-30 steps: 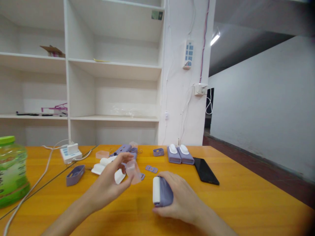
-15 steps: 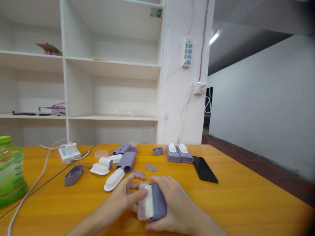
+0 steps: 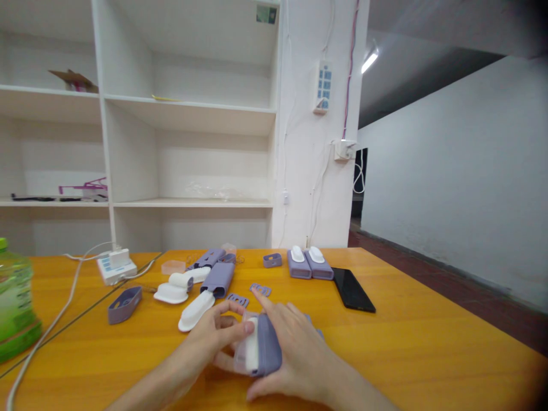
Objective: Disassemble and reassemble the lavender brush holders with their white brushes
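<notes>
Low in the middle of the head view, both my hands close round one purple device (image 3: 268, 351) with a white front, now under a clear plastic cap (image 3: 240, 357). My left hand (image 3: 214, 337) pinches the cap end with thumb and fingers. My right hand (image 3: 295, 351) wraps the purple body from the right, its index finger stretched forward. The device rests just above the orange table (image 3: 428, 354).
Loose purple and white parts lie behind the hands: a white shell (image 3: 196, 311), a purple case (image 3: 218, 279), a purple frame (image 3: 124, 304), small purple clips (image 3: 237, 299). Two assembled units (image 3: 309, 264) and a black phone (image 3: 353, 289) sit right. A green bottle (image 3: 15, 308) and power strip (image 3: 115, 265) stand left.
My left hand brought the clear cap from mid-air down onto the device's white end. Both hands then drew the device closer, and my right index finger lifted.
</notes>
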{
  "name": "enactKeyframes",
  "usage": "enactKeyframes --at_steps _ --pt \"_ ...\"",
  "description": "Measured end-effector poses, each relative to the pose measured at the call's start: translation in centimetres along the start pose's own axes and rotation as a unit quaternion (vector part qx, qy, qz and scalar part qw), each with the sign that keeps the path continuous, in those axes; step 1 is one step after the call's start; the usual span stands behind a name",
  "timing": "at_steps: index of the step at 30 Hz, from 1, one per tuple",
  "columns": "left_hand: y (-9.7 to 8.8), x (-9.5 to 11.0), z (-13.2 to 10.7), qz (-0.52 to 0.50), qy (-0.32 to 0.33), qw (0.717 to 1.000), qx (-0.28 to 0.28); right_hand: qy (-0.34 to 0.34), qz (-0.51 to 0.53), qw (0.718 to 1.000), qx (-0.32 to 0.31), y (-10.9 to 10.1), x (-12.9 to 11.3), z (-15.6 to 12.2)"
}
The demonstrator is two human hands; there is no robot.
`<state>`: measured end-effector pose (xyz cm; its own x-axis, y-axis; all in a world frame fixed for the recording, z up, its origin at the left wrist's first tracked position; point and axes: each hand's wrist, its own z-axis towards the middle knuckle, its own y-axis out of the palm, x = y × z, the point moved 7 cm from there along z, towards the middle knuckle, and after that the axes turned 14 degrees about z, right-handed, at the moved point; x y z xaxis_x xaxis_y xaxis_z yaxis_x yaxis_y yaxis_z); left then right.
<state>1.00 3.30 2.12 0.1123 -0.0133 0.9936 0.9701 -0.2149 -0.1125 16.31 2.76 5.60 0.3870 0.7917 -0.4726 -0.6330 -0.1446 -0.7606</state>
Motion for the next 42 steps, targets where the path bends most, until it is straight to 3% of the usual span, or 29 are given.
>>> enactKeyframes --at_steps 10,19,27,42 --pt "-0.2 0.3 -0.1 -0.012 -0.019 0.999 -0.050 0.032 0.035 0.999 -0.011 -0.1 0.1 0.1" --pt "0.7 -0.2 -0.3 -0.027 -0.014 0.998 -0.055 0.028 0.026 0.999 -0.005 -0.2 0.2 -0.1" --pt "0.8 -0.9 -0.2 0.001 -0.028 1.000 0.008 -0.028 -0.017 0.999 0.016 0.4 -0.3 -0.1" --pt "1.0 -1.1 0.0 0.031 -0.024 0.999 0.019 -0.057 -0.068 0.996 -0.007 0.9 -1.1 0.1"
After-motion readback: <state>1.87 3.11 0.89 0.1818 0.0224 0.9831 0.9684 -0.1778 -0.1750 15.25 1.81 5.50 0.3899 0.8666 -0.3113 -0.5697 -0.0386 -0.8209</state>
